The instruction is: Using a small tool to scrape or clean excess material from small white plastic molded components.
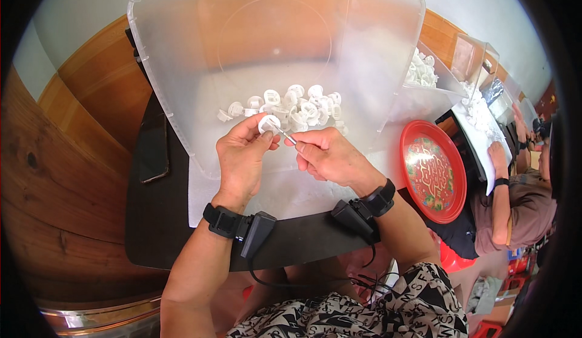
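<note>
My left hand (pixel 239 162) pinches a small white round plastic part (pixel 267 122) between thumb and fingers. In my right hand (pixel 333 158) is a thin metal hand tool (pixel 290 137), its tip against or close to the part; the exact contact is too small to make out. Just beyond both hands, a loose pile of similar white plastic parts (pixel 310 109) lies inside a large translucent plastic bin (pixel 182 83), whose opening faces me. A white sheet (pixel 209 198) lies beneath my wrists on a black table (pixel 154 235).
A dark flat phone-like slab (pixel 154 150) lies at the table's left. To the right stand a red round patterned tray (pixel 433 171) and another clear bin (pixel 436 99) with white parts. Further right, a co-worker (pixel 512 211) sits beside a white work surface (pixel 482 129).
</note>
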Tool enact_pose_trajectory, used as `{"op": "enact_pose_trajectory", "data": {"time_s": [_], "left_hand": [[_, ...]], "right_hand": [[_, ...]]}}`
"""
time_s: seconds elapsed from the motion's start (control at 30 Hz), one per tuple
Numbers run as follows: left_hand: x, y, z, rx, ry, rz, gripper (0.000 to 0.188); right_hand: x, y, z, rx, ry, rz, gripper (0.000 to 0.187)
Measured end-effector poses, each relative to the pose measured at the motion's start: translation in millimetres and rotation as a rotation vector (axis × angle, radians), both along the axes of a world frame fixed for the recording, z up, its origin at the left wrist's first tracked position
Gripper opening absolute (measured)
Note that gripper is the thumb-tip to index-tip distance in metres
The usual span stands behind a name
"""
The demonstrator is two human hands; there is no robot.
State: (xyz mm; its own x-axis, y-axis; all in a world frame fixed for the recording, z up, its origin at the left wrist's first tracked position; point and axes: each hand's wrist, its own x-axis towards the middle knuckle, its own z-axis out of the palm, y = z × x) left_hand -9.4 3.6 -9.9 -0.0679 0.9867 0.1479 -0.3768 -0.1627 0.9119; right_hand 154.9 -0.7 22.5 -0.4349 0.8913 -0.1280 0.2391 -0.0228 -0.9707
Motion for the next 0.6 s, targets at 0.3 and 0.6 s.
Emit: {"op": "enact_pose_trajectory", "data": {"time_s": [0.3, 0.6], "left_hand": [[1.6, -2.4, -2.6, 0.052, 0.222, 0.042, 0.029], [-5.0, 1.6, -3.6, 0.093, 0.397, -0.036, 0.028]], "right_hand": [[2.9, 0.0, 1.6, 0.038, -0.064, 0.058, 0.023], [7.1, 4.7, 2.4, 0.008, -0.141, 0.083, 0.014]]}}
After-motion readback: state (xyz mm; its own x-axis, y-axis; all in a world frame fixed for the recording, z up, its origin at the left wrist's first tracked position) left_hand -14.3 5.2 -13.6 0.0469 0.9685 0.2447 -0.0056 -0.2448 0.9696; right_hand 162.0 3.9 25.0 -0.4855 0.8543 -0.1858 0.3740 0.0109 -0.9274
